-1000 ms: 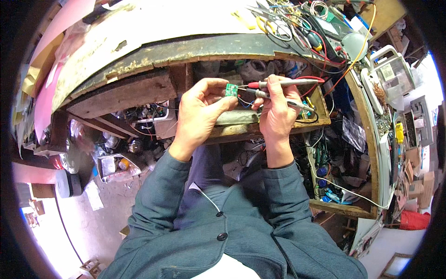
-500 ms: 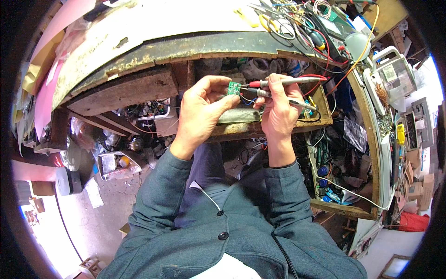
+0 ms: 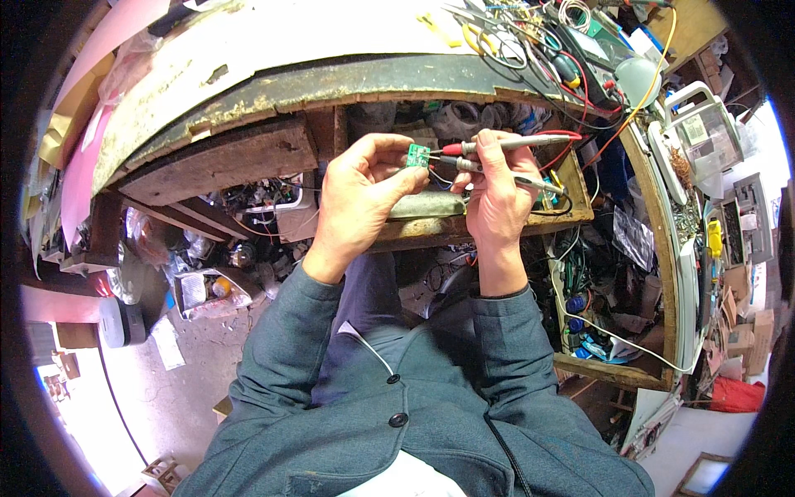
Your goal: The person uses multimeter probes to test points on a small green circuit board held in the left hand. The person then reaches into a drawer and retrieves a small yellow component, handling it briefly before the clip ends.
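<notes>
A small green circuit board (image 3: 418,156) is pinched between the thumb and fingers of my left hand (image 3: 358,192). My right hand (image 3: 500,184) grips two test probes side by side, a red-collared probe (image 3: 530,142) above and a black-collared probe (image 3: 530,181) below. Both tips point left and meet the board's right side or lie very close to it; actual contact is too small to make out. A red lead (image 3: 571,135) curves away from the upper probe. Both hands are raised over an open wooden drawer (image 3: 431,229).
The workbench (image 3: 331,83) has a worn wooden edge beyond my hands. Tangled leads and a meter-like device (image 3: 582,45) lie at its far right. Cables and parts fill an open compartment (image 3: 609,282) on the right. A bin of scraps (image 3: 214,294) stands at lower left.
Almost nothing differs. The board has tilted very slightly in my left hand, and both hands keep nearly the same place with the probes at the board.
</notes>
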{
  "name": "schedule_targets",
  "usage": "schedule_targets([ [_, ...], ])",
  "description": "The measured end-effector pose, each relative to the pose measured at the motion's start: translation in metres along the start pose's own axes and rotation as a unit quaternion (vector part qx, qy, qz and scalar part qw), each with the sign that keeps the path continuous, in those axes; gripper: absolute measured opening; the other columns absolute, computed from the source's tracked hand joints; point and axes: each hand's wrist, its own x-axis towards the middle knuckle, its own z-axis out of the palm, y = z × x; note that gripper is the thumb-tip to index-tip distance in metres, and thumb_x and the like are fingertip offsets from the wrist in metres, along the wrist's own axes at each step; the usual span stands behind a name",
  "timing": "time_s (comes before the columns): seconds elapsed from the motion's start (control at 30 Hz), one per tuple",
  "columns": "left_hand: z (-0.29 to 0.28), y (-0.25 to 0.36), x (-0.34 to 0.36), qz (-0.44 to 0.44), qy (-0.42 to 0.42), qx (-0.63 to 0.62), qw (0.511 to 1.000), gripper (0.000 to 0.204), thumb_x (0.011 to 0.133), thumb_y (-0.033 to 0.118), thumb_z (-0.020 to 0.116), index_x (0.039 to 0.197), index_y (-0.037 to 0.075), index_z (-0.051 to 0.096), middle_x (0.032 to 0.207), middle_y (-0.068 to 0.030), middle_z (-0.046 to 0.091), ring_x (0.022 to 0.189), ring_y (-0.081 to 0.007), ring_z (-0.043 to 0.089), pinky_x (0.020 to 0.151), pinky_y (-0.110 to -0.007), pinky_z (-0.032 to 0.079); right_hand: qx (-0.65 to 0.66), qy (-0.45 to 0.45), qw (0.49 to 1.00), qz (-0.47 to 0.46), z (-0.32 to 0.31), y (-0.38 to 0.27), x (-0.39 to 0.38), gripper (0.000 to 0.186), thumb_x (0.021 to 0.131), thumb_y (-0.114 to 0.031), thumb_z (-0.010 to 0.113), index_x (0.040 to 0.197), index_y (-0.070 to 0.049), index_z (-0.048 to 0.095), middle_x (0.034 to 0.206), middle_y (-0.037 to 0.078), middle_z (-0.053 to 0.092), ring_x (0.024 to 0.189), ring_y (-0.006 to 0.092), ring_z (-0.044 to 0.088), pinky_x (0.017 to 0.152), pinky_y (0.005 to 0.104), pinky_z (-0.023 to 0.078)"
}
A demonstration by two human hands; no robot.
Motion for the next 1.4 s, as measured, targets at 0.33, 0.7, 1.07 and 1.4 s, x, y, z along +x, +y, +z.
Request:
schedule_targets([
  [0.33,-0.0006,-0.0016,0.0004,0.002,-0.010,0.003,1.000,0.033,0.088,-0.002,0.071,0.120,-0.003,0.061,0.105,-0.0106,0.070,0.092,-0.0158,0.070,0.083,-0.029,0.059,-0.004,-0.015,1.000,-0.003,0.0031,-0.0021,-0.0009,0.015,0.097,-0.014,0.065,0.100,0.000,0.062,0.081,0.017,0.072,0.061,0.0152,0.067,0.045,0.0243,0.050],
  [0.7,0.0000,0.0006,-0.0003,0.002,-0.007,0.012,1.000,0.033,0.088,0.000,0.072,0.120,-0.003,0.061,0.104,-0.0099,0.071,0.090,-0.0148,0.070,0.082,-0.028,0.059,-0.003,-0.012,1.000,0.002,0.0043,-0.0032,-0.0013,0.015,0.097,-0.014,0.066,0.100,0.001,0.062,0.081,0.017,0.072,0.061,0.0160,0.067,0.045,0.0243,0.050],
  [1.07,-0.0001,0.0046,-0.0022,-0.008,-0.004,0.039,0.999,0.034,0.087,0.001,0.073,0.120,-0.002,0.064,0.105,-0.0088,0.072,0.092,-0.0137,0.069,0.084,-0.028,0.057,0.018,-0.011,1.000,-0.002,0.0010,0.0008,0.0000,0.014,0.097,-0.013,0.066,0.102,0.000,0.062,0.084,0.014,0.072,0.065,0.0158,0.068,0.046,0.0243,0.052],
  [1.4,-0.0005,-0.0012,-0.0022,0.038,0.001,0.030,0.999,0.043,0.086,-0.002,0.074,0.128,0.001,0.062,0.114,-0.0064,0.069,0.102,-0.0127,0.065,0.091,-0.027,0.053,0.039,0.013,0.999,-0.008,0.0020,0.0003,-0.0001,0.016,0.098,-0.014,0.065,0.104,0.000,0.060,0.083,0.015,0.070,0.065,0.0184,0.070,0.044,0.0246,0.051],
])
